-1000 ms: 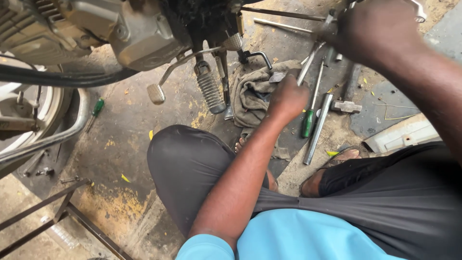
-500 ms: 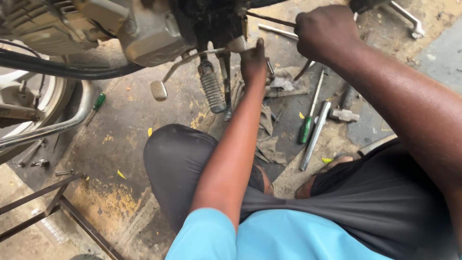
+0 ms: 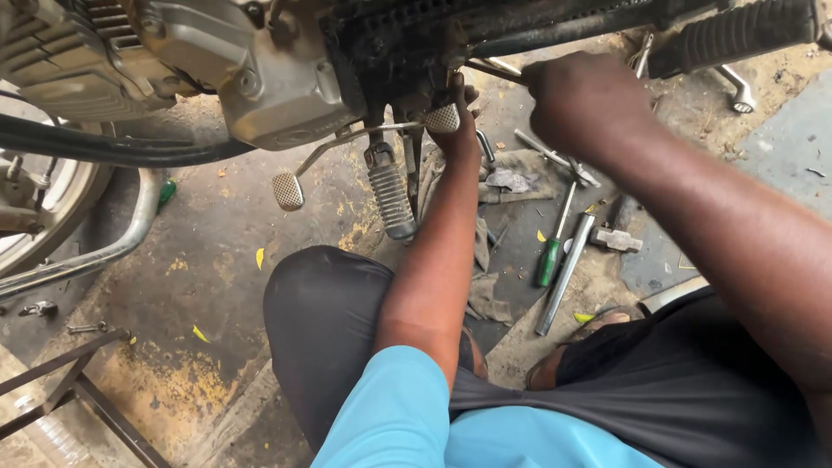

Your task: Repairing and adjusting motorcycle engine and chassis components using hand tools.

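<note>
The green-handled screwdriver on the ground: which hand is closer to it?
Right. The right hand grips a thin rod above the green-handled screwdriver; the left hand reaches up under the engine, farther left.

Silver-grey metal motorcycle engine, ribbed black rubber footpeg, green-handled screwdriver, light-blue sleeve, yellow-stained grey concrete floor.

Single head-worn view, looking steeply down; close over the person's knees, facing motorcycle engine, oily floor

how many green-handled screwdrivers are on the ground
2: one screwdriver lies right of the left forearm beside a long metal bar; another green handle lies near the exhaust pipe. Others may be hidden.
</note>
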